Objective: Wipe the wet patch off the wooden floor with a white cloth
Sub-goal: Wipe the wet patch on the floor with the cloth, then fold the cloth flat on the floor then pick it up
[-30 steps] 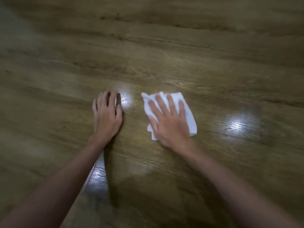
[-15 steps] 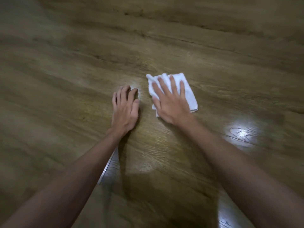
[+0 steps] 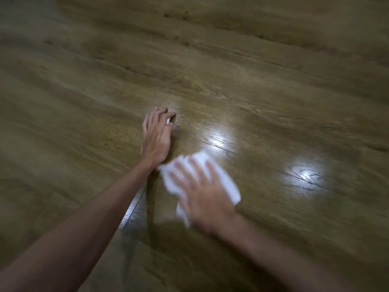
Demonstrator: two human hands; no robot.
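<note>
A folded white cloth (image 3: 226, 182) lies flat on the wooden floor (image 3: 252, 81) just right of centre. My right hand (image 3: 202, 194) presses down on it with fingers spread and straight; hand and cloth are blurred by motion. My left hand (image 3: 156, 137) rests flat on the floor just beyond and to the left of the cloth, fingers extended. Two bright glossy reflections (image 3: 219, 140) shine on the boards beyond and to the right of the cloth. I cannot tell a wet patch apart from these reflections.
Brown wood-grain boards fill the whole view, with a plank seam (image 3: 132, 209) running under my left forearm. A dark shadow (image 3: 168, 239) falls on the floor between my arms.
My right hand has dragged the cloth back toward me, from level with my left hand's fingers to beside its wrist. The left hand stays planted on the floor.
</note>
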